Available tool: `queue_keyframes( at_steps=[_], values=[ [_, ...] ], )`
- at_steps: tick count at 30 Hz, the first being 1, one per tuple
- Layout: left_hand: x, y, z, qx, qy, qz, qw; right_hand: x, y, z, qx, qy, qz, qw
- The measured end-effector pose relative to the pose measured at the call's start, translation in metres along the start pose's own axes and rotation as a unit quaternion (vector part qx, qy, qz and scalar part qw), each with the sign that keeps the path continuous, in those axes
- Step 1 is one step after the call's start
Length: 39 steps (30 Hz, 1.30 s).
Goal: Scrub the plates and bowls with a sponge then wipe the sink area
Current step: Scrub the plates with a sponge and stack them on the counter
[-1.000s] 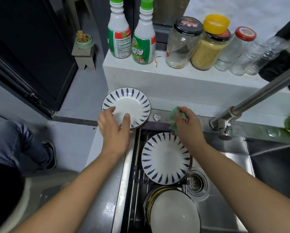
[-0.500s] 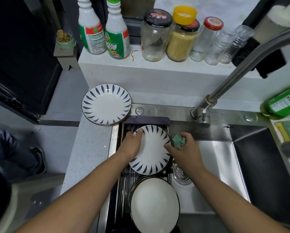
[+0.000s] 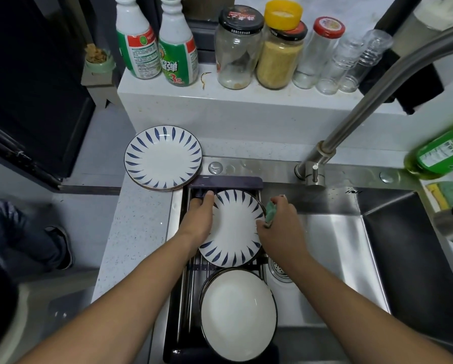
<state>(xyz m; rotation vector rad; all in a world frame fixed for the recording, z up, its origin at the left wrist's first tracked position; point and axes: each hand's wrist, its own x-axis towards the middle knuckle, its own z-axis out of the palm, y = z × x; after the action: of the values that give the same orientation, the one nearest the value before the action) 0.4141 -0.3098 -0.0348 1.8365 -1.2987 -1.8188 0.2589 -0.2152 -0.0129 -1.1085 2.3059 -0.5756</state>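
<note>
A white plate with blue leaf marks (image 3: 234, 228) lies on the dark rack (image 3: 183, 298) over the sink's left side. My left hand (image 3: 200, 219) grips its left rim, thumb on top. At the plate's right edge my right hand (image 3: 281, 227) holds a green sponge (image 3: 270, 212). A matching blue-marked plate (image 3: 163, 162) rests on the counter at the sink's back left corner. A stack of plain white plates with dark rims (image 3: 238, 316) sits on the rack nearer to me.
The steel sink basin (image 3: 335, 253) with its drain (image 3: 279, 270) lies right of the rack. The tap (image 3: 351, 122) arches over it. Bottles and jars (image 3: 280, 53) line the back ledge. A green soap bottle (image 3: 440, 156) and a yellow-green sponge (image 3: 445, 194) sit at right.
My left hand left the counter plate and took the rim of the plate on the rack. My right hand with the sponge came down from the sink's back edge to that plate's right side.
</note>
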Motion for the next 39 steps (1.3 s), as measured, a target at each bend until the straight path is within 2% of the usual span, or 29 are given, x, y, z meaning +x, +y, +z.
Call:
queue_keyframes(
  at_steps=[16, 30, 39],
  values=[
    [-0.004, 0.0, -0.002, -0.054, -0.001, -0.002, 0.999, 0.004, -0.01, -0.005, -0.103, -0.049, -0.028, 0.993],
    [-0.008, 0.01, -0.006, 0.041, 0.014, 0.029, 0.999, 0.009, -0.022, -0.014, -0.207, -0.104, -0.058, 0.971],
    [-0.006, 0.016, -0.007, 0.002, 0.018, 0.0, 1.0, 0.016, -0.028, -0.019, -0.237, -0.143, -0.066, 0.959]
  ],
)
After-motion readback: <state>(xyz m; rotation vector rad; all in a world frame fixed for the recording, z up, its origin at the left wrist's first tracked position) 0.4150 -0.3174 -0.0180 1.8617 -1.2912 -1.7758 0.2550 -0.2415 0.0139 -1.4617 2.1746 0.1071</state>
